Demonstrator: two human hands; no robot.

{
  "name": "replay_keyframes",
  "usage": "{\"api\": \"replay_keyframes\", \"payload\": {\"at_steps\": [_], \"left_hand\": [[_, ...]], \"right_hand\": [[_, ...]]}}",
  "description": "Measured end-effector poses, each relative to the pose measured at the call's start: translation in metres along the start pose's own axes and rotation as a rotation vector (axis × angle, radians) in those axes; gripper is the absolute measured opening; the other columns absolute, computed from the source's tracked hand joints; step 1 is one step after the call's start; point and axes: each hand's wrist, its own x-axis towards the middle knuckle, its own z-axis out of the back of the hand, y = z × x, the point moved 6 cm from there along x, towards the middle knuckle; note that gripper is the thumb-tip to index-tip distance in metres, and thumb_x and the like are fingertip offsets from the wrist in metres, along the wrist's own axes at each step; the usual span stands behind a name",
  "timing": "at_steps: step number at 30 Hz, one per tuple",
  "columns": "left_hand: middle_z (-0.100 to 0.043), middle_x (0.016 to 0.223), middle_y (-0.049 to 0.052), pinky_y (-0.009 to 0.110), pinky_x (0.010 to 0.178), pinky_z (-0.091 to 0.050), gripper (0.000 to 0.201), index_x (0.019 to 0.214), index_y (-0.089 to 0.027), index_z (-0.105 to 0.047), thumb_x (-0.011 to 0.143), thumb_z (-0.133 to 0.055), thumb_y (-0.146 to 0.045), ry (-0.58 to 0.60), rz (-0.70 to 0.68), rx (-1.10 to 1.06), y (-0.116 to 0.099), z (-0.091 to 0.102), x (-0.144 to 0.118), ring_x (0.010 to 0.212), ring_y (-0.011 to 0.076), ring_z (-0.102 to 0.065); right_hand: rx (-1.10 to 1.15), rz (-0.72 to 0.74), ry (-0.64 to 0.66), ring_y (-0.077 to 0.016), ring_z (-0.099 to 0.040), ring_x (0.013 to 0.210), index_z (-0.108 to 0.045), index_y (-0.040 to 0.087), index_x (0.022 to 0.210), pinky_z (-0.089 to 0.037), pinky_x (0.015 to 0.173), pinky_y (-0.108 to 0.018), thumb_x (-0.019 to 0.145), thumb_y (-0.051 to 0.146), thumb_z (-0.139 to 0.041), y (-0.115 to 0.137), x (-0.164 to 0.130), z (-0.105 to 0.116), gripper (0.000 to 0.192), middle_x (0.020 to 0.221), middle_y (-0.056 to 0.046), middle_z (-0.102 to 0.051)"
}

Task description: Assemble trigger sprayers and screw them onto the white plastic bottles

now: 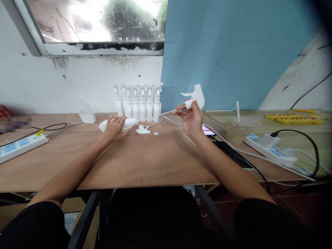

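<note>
Right hand is up off the tabletop, fingers closed around the neck of a white spray head, with its thin dip tube trailing down and left toward the row of bottles at the wall. Left hand is flat-ish over a white bottle lying on its side just left of that row, fingers wrapped on it and pressing it to the wood. A loose trigger piece and a tiny washer sit just in front of the row.

My take: the spray head looks like light hollow plastic, stiff, probably a bit slick, so pinching at the collar makes sense. The tube seems floppy and would kink if grabbed hard. The bottle looks empty, light, squeezable; holding it at the shoulder near the mouth looks steadiest.
</note>
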Motion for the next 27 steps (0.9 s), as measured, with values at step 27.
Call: {"api": "replay_keyframes", "payload": {"at_steps": [27], "left_hand": [[-0.065, 0.111, 0.017, 0.052, 0.098, -0.031, 0.048, 0.123, -0.017, -0.054, 0.078, -0.059, -0.033, 0.009, -0.076, -0.07, -0.029, 0.007, 0.002, 0.106, 0.0363, -0.055]], "right_hand": [[0.096, -0.123, 0.069, -0.0167, -0.07, 0.065, -0.057, 0.021, 0.096, -0.057, 0.067, -0.032, 0.079, 0.06, -0.065, -0.016, -0.005, -0.013, 0.044, 0.08, -0.002, -0.068]]}}
